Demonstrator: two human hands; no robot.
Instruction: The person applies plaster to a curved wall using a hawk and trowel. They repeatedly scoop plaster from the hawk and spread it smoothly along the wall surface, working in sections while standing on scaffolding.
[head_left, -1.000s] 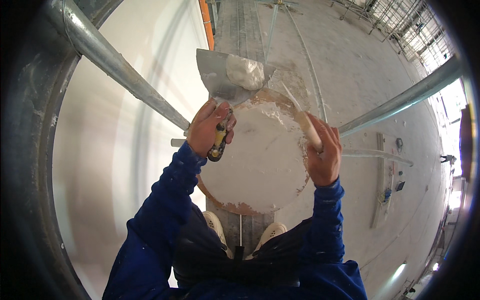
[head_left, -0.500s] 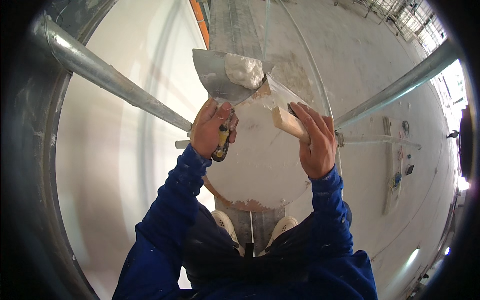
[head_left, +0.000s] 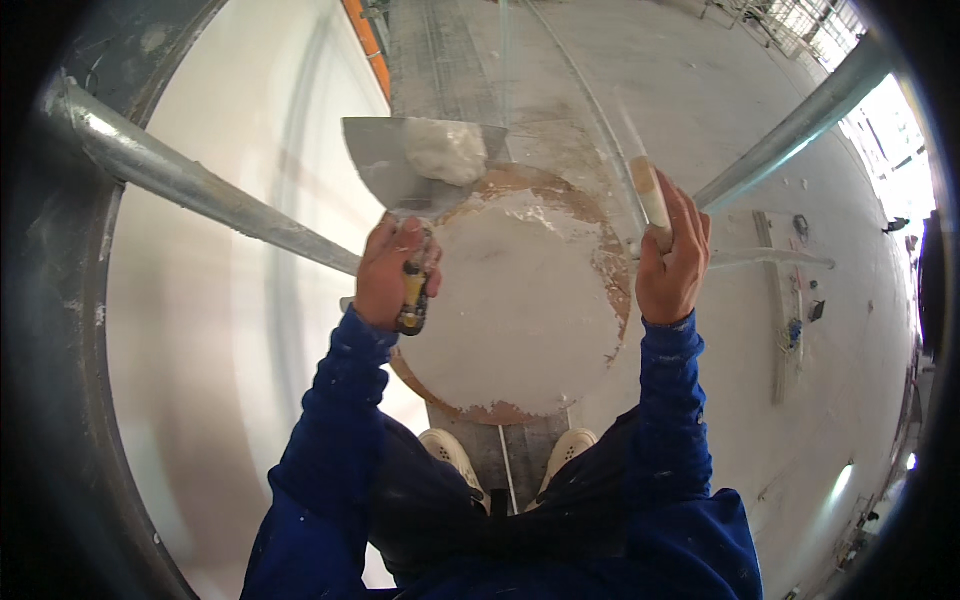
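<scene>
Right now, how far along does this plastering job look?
Done: the wall on the left already looks smooth and white. In hand: the left hand grips a wide trowel carrying a fresh lump of plaster, while the right hand holds a stick beside the round board. Left: that lump is not yet spread, and the board holds more.

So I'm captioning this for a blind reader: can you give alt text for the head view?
Seen from above, a person's left hand holds a plaster-loaded trowel over a round plaster-smeared board, while the right hand grips a pale stick. Metal scaffold tubes cross beside a white wall.
</scene>
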